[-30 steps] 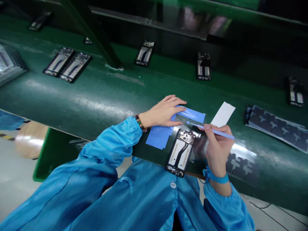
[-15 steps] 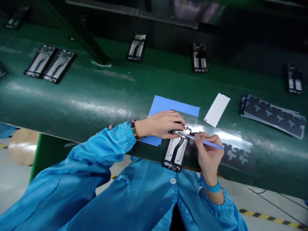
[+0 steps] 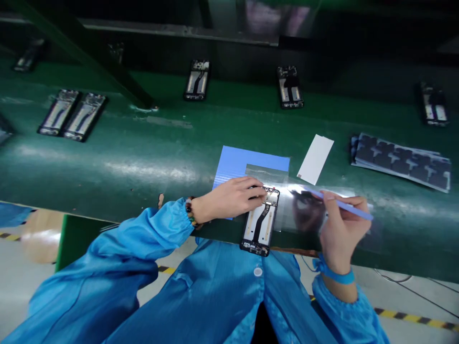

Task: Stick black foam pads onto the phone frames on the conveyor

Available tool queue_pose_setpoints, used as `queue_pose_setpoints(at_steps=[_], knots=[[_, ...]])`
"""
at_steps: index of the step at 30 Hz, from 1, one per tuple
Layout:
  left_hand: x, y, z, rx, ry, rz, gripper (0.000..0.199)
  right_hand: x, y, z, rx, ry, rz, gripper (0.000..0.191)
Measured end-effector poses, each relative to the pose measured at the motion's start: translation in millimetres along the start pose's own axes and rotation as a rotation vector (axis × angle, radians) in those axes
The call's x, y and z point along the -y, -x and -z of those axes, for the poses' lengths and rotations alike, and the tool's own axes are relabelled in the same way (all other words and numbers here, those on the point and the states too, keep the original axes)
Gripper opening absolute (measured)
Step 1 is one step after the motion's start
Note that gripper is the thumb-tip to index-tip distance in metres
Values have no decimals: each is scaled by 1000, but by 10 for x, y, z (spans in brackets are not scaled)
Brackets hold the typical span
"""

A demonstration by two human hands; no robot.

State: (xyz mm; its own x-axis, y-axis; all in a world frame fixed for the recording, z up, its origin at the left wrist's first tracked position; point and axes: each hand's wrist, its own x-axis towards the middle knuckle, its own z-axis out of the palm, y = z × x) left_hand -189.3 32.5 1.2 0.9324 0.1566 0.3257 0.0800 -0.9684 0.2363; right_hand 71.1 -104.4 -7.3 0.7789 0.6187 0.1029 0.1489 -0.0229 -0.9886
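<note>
Now the right hand (image 3: 342,231) has swung clear of the phone (image 3: 261,224), its fingers closed round a blue stick (image 3: 353,210) with the tip over the film (image 3: 286,215); so the stick no longer seems to be working on the phone, which lies at the bench's (image 3: 158,148) near edge. The left hand (image 3: 234,199) stays half curled over the phone's upper left; grip or mere rest, I cannot tell. Its fingers hide part of the board (image 3: 272,197), and glare blurs the stick's tip
</note>
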Motion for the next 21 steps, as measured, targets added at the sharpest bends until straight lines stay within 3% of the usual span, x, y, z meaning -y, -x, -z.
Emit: queue_pose_setpoints(at_steps=[4,11,21], knots=[[7,-225,-83,-38,21,1,20,-93,-390,88,-11,101,33,45],[288,-912,-256,140,-41,69,39,-302,-552,8,35,68,17,53],[366,-939,-271,186,11,35,40,-216,-504,-35,88,65,-20,47]])
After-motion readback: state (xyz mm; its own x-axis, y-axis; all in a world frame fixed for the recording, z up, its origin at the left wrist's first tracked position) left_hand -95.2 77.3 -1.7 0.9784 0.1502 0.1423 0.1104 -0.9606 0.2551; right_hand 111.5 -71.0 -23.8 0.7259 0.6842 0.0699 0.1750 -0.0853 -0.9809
